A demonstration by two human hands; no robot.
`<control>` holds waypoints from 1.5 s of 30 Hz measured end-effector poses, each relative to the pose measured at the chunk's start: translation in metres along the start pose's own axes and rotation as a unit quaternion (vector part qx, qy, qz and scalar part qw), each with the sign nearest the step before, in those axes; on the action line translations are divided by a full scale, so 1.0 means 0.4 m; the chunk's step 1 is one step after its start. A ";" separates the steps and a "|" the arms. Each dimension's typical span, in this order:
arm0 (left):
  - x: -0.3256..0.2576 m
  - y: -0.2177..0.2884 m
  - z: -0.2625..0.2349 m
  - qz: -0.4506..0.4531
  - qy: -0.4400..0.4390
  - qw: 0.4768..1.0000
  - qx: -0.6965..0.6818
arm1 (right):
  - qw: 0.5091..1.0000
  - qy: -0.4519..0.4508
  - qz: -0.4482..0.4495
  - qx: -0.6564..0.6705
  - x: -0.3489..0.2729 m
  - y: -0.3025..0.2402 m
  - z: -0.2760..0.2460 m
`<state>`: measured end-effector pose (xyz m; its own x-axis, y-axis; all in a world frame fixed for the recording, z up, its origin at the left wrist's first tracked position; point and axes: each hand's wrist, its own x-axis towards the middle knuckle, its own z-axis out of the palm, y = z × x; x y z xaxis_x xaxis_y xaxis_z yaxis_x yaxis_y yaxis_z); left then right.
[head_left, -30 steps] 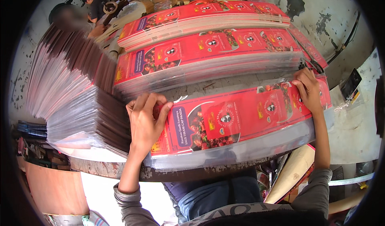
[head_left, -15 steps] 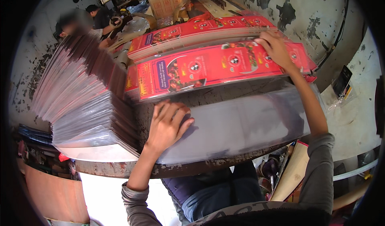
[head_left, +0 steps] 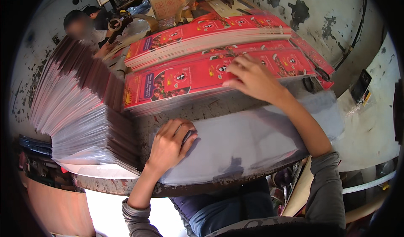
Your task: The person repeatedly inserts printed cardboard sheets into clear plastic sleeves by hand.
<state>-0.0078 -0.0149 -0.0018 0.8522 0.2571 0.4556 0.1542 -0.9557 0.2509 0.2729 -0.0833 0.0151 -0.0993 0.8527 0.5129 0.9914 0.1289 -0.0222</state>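
The right hand [head_left: 252, 79] lies palm down with fingers spread, fingertips pressed on the top sheet of the nearer red printed stack [head_left: 181, 83]; nothing is clamped, it rests flat. That stack runs its long axis left to right across the far half of the worktable [head_left: 198, 108], and a second red stack [head_left: 202, 37] lies behind it, parallel. The left hand [head_left: 170, 146] rests with fingers loosely curled and slightly apart on the left end of the clear plastic sleeves [head_left: 252, 144], which lie along the near edge, also lengthwise left to right. The red stack lies straight beyond the sleeves, nearer the right hand. At the left edge stands a fanned pile of sleeves [head_left: 80, 110], possibly bundled; the blur hides it.
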 end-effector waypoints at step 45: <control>0.002 -0.003 0.002 -0.019 -0.005 0.999 -0.042 | 0.983 0.081 0.061 -0.156 0.174 0.226 0.047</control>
<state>-0.0070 -0.0135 -0.0026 0.8521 0.2903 0.4355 0.1439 -0.9300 0.3383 0.3541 -0.0030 0.0326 0.0110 0.7565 0.6539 0.9754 -0.1520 0.1594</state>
